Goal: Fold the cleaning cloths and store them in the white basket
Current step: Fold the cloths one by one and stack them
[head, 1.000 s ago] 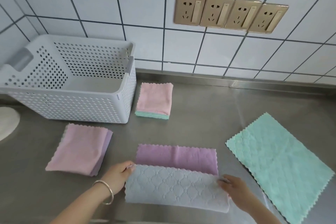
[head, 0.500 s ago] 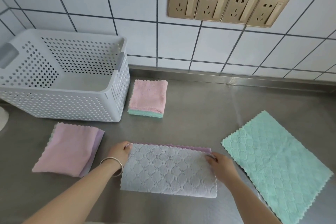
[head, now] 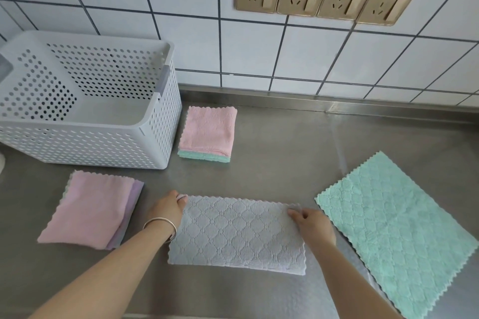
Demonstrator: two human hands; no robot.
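Grey cloth [head: 236, 233] folded in half, flat on desk [head: 285, 153]. Left hand [head: 167, 211] pinching far left corner; right hand [head: 312, 224] pinching far right corner. White basket [head: 153, 137] behind-left.

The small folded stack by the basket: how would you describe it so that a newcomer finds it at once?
Start at the white basket at the left of the steel counter. Just to its right, near the wall, lies the small folded stack: a pink cloth on a green one, whose edge shows at the front. It is the smallest, squarest pile, unlike the looser pink and purple pile in front of the basket.
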